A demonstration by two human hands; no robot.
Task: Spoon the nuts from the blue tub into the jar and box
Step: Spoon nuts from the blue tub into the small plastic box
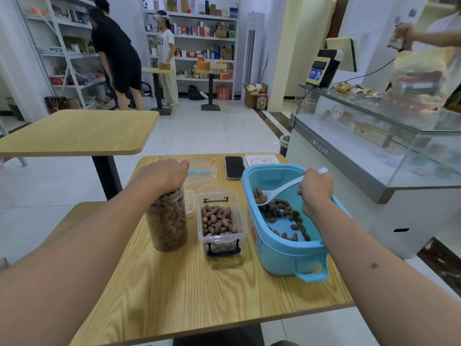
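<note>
Head view: our right hand (316, 186) holds a white spoon (282, 189) in a closed grip, its bowl carrying a few nuts (259, 196) inside the blue tub (279, 248) at the worktop's (199, 290) right. Our left hand (162, 174) grips the top of the nut-filled jar (167, 221), and the clear box (219, 221) stands between jar and tub.

One head-worn wide-angle view looks forward and down, close over the table (199, 290) in the lower frame.
</note>
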